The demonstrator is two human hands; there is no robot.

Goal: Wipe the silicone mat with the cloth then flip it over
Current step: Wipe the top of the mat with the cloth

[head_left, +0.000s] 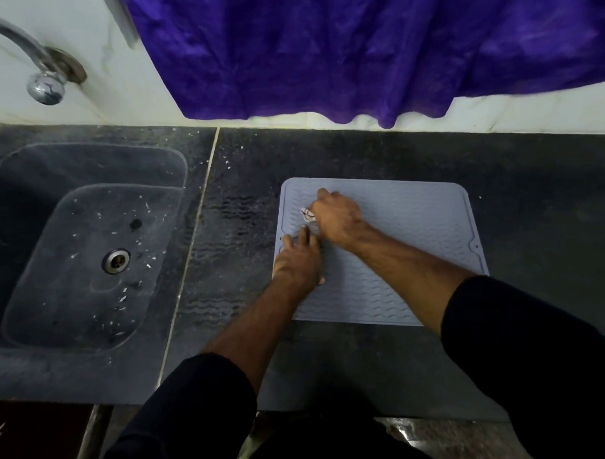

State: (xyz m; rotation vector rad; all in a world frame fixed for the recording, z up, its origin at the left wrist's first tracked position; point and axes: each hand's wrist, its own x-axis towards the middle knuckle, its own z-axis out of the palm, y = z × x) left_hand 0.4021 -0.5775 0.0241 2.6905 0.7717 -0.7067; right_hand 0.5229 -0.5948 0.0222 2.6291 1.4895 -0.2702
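A grey silicone mat (414,232) with wavy ridges lies flat on the dark counter, right of the sink. My right hand (338,216) grips a small crumpled pale cloth (308,214) and holds it down on the mat's far left part; only a bit of the cloth shows past my fingers. My left hand (297,260) rests on the mat's left edge with its fingers straight, pressing it to the counter just below the cloth.
A dark stone sink (37,238) with a metal drain (116,261) and white flecks sits at the left, under a chrome tap (45,85). A purple curtain (356,49) hangs along the back wall. Dark counter (550,203) surrounds the mat.
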